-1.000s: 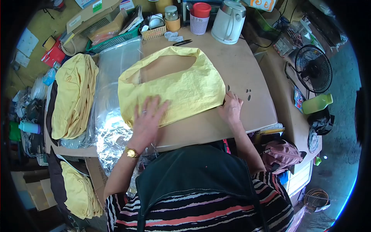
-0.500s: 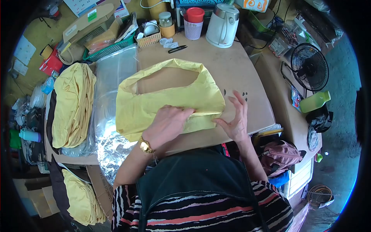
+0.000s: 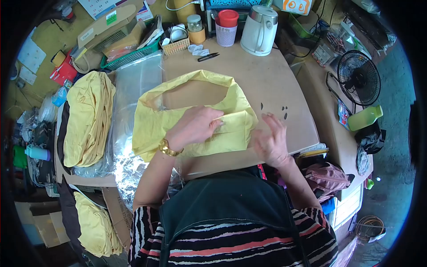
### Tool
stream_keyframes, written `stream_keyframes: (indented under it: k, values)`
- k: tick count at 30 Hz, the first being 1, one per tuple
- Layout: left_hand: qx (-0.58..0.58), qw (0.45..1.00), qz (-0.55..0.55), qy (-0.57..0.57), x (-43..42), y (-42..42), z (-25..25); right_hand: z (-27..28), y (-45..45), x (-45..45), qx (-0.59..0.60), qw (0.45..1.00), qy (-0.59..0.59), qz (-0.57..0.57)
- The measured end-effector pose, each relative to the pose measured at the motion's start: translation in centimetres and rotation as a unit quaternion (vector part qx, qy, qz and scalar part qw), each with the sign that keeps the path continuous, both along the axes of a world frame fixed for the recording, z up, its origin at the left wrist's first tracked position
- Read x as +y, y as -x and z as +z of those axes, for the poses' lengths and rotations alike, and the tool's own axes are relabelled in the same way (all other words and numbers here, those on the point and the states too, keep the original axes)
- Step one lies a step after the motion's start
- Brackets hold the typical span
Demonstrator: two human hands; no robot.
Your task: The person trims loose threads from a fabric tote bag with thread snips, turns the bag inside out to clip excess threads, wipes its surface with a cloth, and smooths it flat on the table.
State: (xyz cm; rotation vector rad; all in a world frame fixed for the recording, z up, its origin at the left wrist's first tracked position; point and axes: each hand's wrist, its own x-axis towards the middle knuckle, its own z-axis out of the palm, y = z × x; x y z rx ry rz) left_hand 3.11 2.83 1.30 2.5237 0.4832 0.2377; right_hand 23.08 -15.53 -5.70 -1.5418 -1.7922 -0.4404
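A yellow cloth bag (image 3: 178, 122) with a wide looped opening at its far side lies flat on the brown-covered table in front of me. My left hand (image 3: 195, 127), a gold watch on its wrist, rests over the middle of the bag. Its thumb and fingers pinch a fold of the cloth, raised slightly from the layer below. Just off the bag's lower right edge is my right hand (image 3: 273, 142), fingers curved, apart and a little blurred, with nothing visible in it.
Left of the bag lie clear plastic sheeting (image 3: 135, 89) and a pile of yellow cloth (image 3: 89, 120). More yellow cloth (image 3: 98, 227) hangs lower left. At the back stand a white kettle (image 3: 259, 31), a lidded cup (image 3: 226, 33) and black snips (image 3: 208, 57). A fan (image 3: 358, 78) stands right.
My left hand has moved up the bag, drawing the pinched fold away from me. My right hand has shifted slightly down and away from the bag's edge, its fingers more curled.
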Motion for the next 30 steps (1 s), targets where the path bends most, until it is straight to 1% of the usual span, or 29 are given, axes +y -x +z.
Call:
stream_keyframes:
  k: [1,2,3,5,6,8,9,11,12,14,16,18,20,21,22,23,24,26,27,29,30]
  values:
    - [-0.001,1.000,-0.015,0.021,0.4,0.1,0.9,0.1,0.7,-0.1,-0.080,0.997,-0.015,-0.005]
    - [0.018,0.999,-0.019,0.026,0.8,0.0,1.7,-1.4,0.8,0.3,-0.056,0.997,-0.052,0.024]
    - [0.016,0.999,-0.019,0.022,1.2,-0.1,2.0,-1.7,0.8,0.7,-0.058,0.996,-0.057,0.024]
    - [0.066,0.996,-0.040,0.052,1.8,-0.3,2.6,-1.3,0.5,2.0,-0.117,0.984,-0.127,0.042]
    - [0.064,0.996,-0.037,0.048,1.6,-0.3,2.8,-0.7,0.5,2.4,-0.119,0.983,-0.131,0.045]
    - [-0.055,0.998,-0.034,0.014,0.5,-0.6,2.9,1.2,0.8,2.9,-0.142,0.980,-0.129,0.052]
    - [-0.055,0.998,-0.031,0.009,0.1,-0.8,3.3,1.7,0.9,3.2,-0.143,0.979,-0.134,0.055]
    - [0.008,1.000,0.013,-0.025,-0.7,-1.2,4.3,2.4,1.3,3.3,-0.147,0.979,-0.116,0.085]
    - [-0.017,0.999,0.014,-0.049,-0.7,-1.2,3.9,2.8,1.6,3.3,-0.150,0.978,-0.119,0.086]
    - [-0.012,0.999,0.031,-0.043,-0.6,-1.2,3.6,3.2,2.2,3.2,-0.134,0.983,-0.087,0.092]
    - [-0.006,0.998,0.045,-0.035,-0.6,-1.3,3.3,2.9,1.7,3.3,-0.148,0.981,-0.080,0.101]
    - [-0.071,0.996,0.034,-0.048,-0.1,-1.2,2.6,2.6,0.7,3.6,-0.161,0.978,-0.075,0.109]
    - [-0.056,0.997,0.040,-0.035,0.0,-1.0,3.1,2.3,-0.4,3.9,-0.029,0.988,-0.030,0.147]
    - [-0.040,0.998,0.045,-0.022,0.0,-1.0,3.4,2.9,0.0,4.0,-0.028,0.988,-0.030,0.146]
    - [-0.040,0.998,0.045,-0.023,-0.1,-1.0,3.3,4.2,0.8,4.2,0.058,0.987,-0.028,0.149]
    - [-0.036,0.998,0.023,-0.054,-0.4,-1.0,3.0,5.5,1.2,4.2,0.144,0.978,-0.025,0.151]
    - [-0.031,0.996,0.002,-0.083,-0.7,-1.0,2.8,6.8,1.0,4.3,0.144,0.977,-0.024,0.152]
    - [-0.025,0.997,-0.003,-0.077,-1.7,-0.8,3.1,8.6,0.2,4.6,0.051,0.970,0.112,0.209]
    - [-0.021,0.997,-0.009,-0.075,-2.2,-0.6,3.5,8.5,-0.3,4.8,0.053,0.969,0.115,0.210]
    - [-0.011,0.998,-0.005,-0.057,-2.1,1.3,3.5,8.0,-1.3,5.3,0.139,0.946,0.160,0.245]
    - [0.038,0.997,0.016,-0.070,-1.8,2.6,3.3,7.6,-2.0,5.4,0.139,0.945,0.162,0.247]
